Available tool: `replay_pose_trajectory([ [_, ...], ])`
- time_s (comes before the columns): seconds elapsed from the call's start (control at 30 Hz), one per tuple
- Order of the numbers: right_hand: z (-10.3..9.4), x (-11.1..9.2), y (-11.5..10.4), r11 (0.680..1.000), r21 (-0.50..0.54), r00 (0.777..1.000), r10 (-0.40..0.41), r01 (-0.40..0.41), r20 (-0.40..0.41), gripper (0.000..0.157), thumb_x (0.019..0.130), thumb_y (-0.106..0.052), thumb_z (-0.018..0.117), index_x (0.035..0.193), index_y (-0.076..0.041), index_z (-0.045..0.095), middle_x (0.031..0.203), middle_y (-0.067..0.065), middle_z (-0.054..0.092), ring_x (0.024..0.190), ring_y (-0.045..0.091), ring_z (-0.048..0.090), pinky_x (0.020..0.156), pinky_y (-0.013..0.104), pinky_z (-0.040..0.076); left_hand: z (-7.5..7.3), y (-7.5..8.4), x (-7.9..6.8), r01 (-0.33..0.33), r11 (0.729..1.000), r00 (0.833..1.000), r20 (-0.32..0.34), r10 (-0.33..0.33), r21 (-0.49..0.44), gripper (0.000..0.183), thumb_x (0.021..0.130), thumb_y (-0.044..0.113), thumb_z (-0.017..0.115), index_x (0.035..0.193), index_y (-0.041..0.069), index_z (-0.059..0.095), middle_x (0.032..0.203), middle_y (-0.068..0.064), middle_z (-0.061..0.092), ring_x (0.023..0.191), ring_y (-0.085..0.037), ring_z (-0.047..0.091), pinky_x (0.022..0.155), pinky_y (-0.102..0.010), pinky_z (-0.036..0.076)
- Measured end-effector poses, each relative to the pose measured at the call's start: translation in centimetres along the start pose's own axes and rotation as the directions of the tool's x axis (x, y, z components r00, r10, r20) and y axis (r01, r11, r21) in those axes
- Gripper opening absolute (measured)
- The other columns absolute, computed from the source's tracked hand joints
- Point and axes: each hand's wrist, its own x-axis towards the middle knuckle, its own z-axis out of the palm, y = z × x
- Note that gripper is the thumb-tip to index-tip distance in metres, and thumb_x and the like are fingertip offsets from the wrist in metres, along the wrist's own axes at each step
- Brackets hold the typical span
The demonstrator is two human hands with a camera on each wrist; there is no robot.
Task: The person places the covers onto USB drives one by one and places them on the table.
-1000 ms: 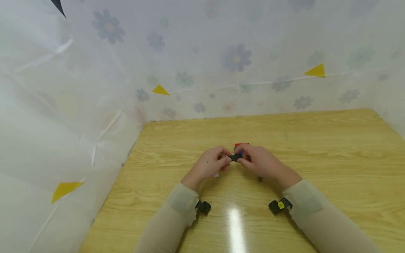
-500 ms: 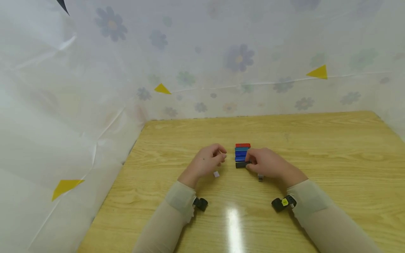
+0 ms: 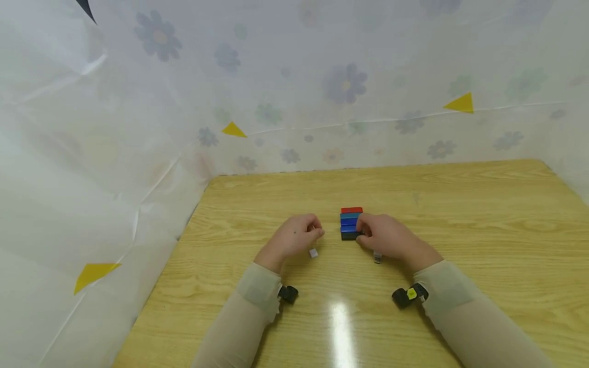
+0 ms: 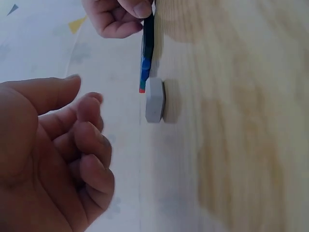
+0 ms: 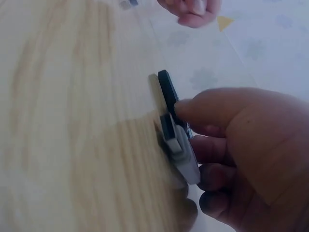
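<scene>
My right hand (image 3: 384,235) pinches the right end of a black USB stick (image 3: 348,236), the nearest in a row on the table. Behind it lie two blue sticks (image 3: 348,229), a teal stick (image 3: 349,216) and a red stick (image 3: 352,210), side by side. Beneath the right palm in the head view, a grey-white USB stick (image 5: 187,162) lies with its metal plug bare. My left hand (image 3: 293,236) holds nothing; its fingers are loosely bent left of the row. A small white cap (image 4: 154,100) rests on the table close by it.
The wooden table (image 3: 257,204) runs back to a white flower-patterned sheet (image 3: 294,92), with another white sheet (image 3: 92,179) along the left side. Yellow tape pieces (image 3: 459,103) are stuck on the sheets. Each wrist carries a small black camera (image 3: 289,294).
Both hands held the black stick a second ago; the left let go and drew slightly left. The right hand set it at the row's front and has since nudged it up against the blue one.
</scene>
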Motion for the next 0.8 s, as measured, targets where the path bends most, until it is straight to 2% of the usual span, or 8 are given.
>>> replay_pose_trajectory([
  [0.17,-0.8,-0.4,0.5,0.999,0.022,0.999,0.049,-0.049,0.024,0.018,0.098,-0.031,0.067,0.095,-0.015,0.057,0.073,-0.001,0.055,0.060,0.016,0.048,0.059,0.035,0.040,-0.2,-0.4,-0.5,0.030,0.989,0.994,0.096,-0.044,0.148,0.015,0.097,0.035,0.070,0.090,0.023,0.065,0.083,0.006,0.064,0.070,-0.016,0.055,0.064,-0.035,0.046],
  [0.33,-1.8,-1.0,0.7,0.998,0.016,0.994,0.059,-0.061,0.092,0.026,0.093,-0.034,0.072,0.084,-0.015,0.056,0.069,-0.003,0.053,0.060,0.016,0.046,0.058,0.034,0.037,-0.2,-0.5,-0.8,0.021,0.976,0.986,0.160,-0.057,0.218,0.017,0.092,0.033,0.075,0.089,0.022,0.064,0.083,0.007,0.064,0.071,-0.015,0.055,0.067,-0.034,0.046],
  [0.6,-1.7,-1.0,0.3,0.999,0.022,0.989,-0.041,0.039,0.143,0.022,0.091,-0.024,0.073,0.079,-0.018,0.056,0.070,-0.005,0.053,0.062,0.014,0.047,0.061,0.033,0.038,0.0,-0.2,-0.6,-0.057,0.967,0.985,0.171,0.014,0.249,0.006,0.098,0.022,0.064,0.093,0.023,0.061,0.083,0.007,0.061,0.070,-0.014,0.053,0.065,-0.033,0.044],
  [0.7,-1.7,-1.1,-0.1,0.998,0.040,0.983,-0.064,0.058,0.171,0.023,0.089,-0.026,0.076,0.079,-0.019,0.057,0.070,-0.006,0.054,0.063,0.014,0.049,0.061,0.033,0.040,0.0,-0.2,-0.6,-0.060,0.973,0.989,0.143,0.029,0.223,0.006,0.100,0.022,0.057,0.095,0.025,0.060,0.085,0.007,0.061,0.071,-0.014,0.054,0.064,-0.033,0.045],
  [0.8,-1.8,-1.3,-0.6,0.998,0.042,0.974,-0.045,0.036,0.224,0.028,0.085,-0.032,0.081,0.081,-0.019,0.057,0.072,-0.005,0.055,0.063,0.014,0.050,0.061,0.033,0.041,0.0,-0.2,-0.5,-0.055,0.981,0.994,0.102,0.037,0.186,0.008,0.104,0.025,0.054,0.097,0.025,0.058,0.086,0.005,0.061,0.072,-0.015,0.054,0.065,-0.034,0.045],
])
